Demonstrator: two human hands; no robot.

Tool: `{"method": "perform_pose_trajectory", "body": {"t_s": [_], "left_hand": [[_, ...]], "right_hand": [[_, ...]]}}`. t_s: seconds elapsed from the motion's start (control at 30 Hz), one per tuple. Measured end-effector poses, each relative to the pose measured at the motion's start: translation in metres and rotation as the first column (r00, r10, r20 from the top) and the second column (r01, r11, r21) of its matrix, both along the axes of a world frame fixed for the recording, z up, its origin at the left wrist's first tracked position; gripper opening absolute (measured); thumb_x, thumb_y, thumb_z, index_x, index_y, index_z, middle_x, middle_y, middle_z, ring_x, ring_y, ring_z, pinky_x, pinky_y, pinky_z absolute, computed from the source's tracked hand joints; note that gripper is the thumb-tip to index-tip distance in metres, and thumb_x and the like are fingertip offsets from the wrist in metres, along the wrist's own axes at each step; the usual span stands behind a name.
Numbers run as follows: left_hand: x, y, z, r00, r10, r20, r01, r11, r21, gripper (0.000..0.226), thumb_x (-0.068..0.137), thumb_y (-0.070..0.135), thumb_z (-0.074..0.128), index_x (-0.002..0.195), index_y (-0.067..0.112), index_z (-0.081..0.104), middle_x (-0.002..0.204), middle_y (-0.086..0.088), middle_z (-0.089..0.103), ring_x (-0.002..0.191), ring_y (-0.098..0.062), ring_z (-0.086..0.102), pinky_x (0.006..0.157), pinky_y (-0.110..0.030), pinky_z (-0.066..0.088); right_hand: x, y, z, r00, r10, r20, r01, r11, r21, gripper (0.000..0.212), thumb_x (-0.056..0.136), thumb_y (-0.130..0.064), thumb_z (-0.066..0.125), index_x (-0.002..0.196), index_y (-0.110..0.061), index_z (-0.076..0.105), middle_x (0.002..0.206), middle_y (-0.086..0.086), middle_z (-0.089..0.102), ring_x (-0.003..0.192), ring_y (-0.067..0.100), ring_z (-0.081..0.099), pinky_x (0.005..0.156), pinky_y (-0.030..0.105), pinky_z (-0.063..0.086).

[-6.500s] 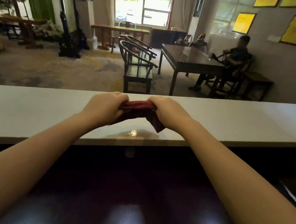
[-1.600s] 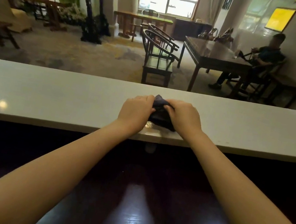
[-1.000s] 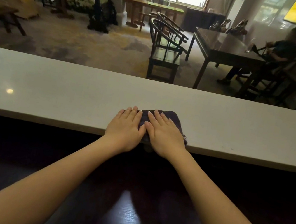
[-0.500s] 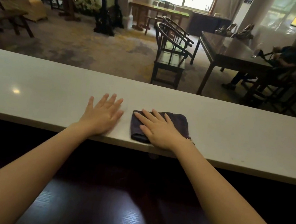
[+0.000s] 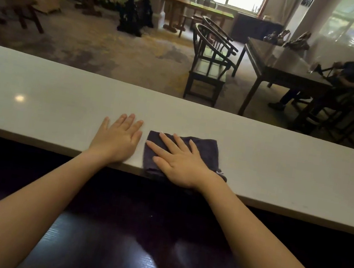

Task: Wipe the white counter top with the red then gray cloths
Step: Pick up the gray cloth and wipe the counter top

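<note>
**Gray cloth pinned flat at the desk's near edge**

The folded gray cloth [image 5: 206, 149] lay on the white desk [image 5: 283, 160], overhanging its near edge slightly. It looked soft, light and limp, best pressed flat from above. The right hand [image 5: 181, 161] rested on it, fingers spread, gripping nothing. The left hand [image 5: 117, 139] lay open just beside, palm down.

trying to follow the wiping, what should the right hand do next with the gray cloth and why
Probably slide the gray cloth sideways along the white counter top: the right hand lies flat on the folded cloth, the left hand rests bare beside it.
</note>
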State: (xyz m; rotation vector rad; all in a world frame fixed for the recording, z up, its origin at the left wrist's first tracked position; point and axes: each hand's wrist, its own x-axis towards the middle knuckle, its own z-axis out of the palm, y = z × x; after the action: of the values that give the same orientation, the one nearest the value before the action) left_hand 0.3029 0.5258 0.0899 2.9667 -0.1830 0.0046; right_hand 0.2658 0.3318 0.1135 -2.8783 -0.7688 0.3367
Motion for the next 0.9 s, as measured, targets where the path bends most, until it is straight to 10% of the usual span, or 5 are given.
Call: {"method": "perform_pose_trajectory", "body": {"t_s": [0.5, 0.9], "left_hand": [[-0.007, 0.001, 0.000, 1.000, 0.000, 0.024, 0.001, 0.999, -0.049, 0.055, 0.093, 0.044, 0.008, 0.145, 0.026, 0.003, 0.157, 0.007, 0.000, 0.144, -0.010, -0.003, 0.115, -0.046, -0.004], [-0.005, 0.000, 0.003, 1.000, -0.006, 0.003, 0.007, 1.000, -0.014, 0.053, 0.094, 0.041, 0.009, 0.146, 0.028, 0.005, 0.157, 0.008, 0.001, 0.144, -0.010, -0.002, 0.115, -0.045, -0.003]], "right_hand": [[0.135, 0.044, -0.007, 0.981, -0.166, 0.104, 0.165, 0.986, 0.023, 0.048, 0.094, -0.049, 0.013, 0.141, -0.044, 0.009, 0.158, -0.005, 0.002, 0.144, 0.025, -0.001, 0.113, 0.057, -0.004], [0.076, 0.021, -0.004, 0.987, -0.122, 0.106, 0.118, 0.992, 0.040, 0.048, 0.094, -0.049, 0.013, 0.142, -0.043, 0.010, 0.158, -0.006, 0.003, 0.145, 0.023, -0.001, 0.114, 0.054, -0.005]]}}
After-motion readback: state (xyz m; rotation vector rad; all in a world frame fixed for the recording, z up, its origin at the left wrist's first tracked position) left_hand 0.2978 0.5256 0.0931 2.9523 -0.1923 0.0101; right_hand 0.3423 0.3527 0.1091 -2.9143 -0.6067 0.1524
